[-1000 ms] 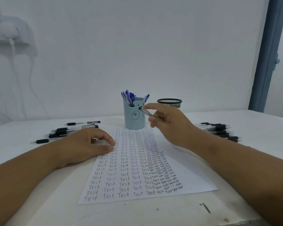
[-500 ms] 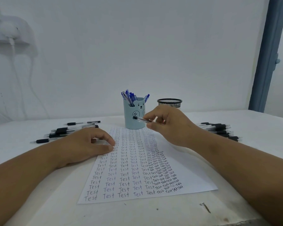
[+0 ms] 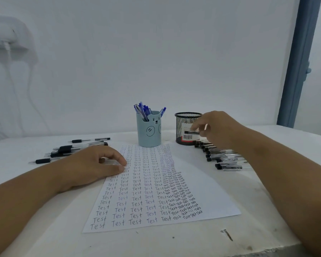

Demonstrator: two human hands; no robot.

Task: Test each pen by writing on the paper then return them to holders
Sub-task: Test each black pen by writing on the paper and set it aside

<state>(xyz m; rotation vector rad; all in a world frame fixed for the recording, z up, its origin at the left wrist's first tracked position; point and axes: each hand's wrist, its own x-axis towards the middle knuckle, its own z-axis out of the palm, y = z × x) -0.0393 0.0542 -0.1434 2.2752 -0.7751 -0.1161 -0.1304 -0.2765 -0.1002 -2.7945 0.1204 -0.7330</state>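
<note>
While the right hand: point(image 3: 219, 129) hovers in front of the black mesh holder point(image 3: 187, 127), its fingertips pinch a black-capped pen point(image 3: 192, 132) held level, just above a row of black pens point(image 3: 222, 157) on the table point(image 3: 174, 243).
Left hand: point(image 3: 93, 164) fingers loosely curled, holding nothing, fingertips resting on the paper's left edge.
Paper: point(image 3: 208, 191) lies centred, covered in columns of "Test".
Blue holder: point(image 3: 149, 129) stands at the paper's far edge, filled with blue pens point(image 3: 144, 110).
More black pens: point(image 3: 69, 150) lie left of the paper.
</note>
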